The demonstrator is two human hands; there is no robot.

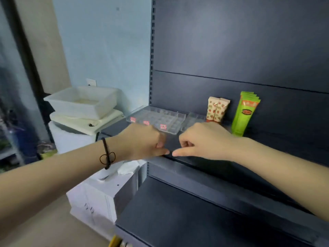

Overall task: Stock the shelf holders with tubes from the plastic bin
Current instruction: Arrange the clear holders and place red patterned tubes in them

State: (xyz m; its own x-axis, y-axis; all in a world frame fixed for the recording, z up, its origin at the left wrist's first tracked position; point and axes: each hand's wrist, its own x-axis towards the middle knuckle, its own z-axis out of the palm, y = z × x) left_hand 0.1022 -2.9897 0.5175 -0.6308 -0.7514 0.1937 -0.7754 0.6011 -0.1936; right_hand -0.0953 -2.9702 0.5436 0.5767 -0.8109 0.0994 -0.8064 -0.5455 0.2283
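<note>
1. A white plastic bin [83, 102] is being shown at the middle left of the frame, stacked on a white tray [85, 122]. Its contents are too blurred to tell.
2. A black band [106, 154] is being worn on the left wrist, left of centre.
3. The left hand [142, 141] is being held at the front edge of the dark shelf [277, 145], at centre. Its fingers are being curled and its thumb is being stretched rightward along the edge. Whether anything is being gripped cannot be told.
4. A clear holder [156, 120] with three red labels is being shown lying on the shelf just behind the left hand.
5. A second clear holder [194, 119] is being shown just beside it and is being partly hidden by the right hand [204, 139].
6. The right hand's fingers are being curled and its thumb is being pointed leftward, close to the left thumb tip. Any grip cannot be told.
7. Strawberry-print tubes [217, 109] are being shown upright behind the right hand.
8. Green tubes [246, 113] are being shown upright in a row further right, near the back panel.
</note>
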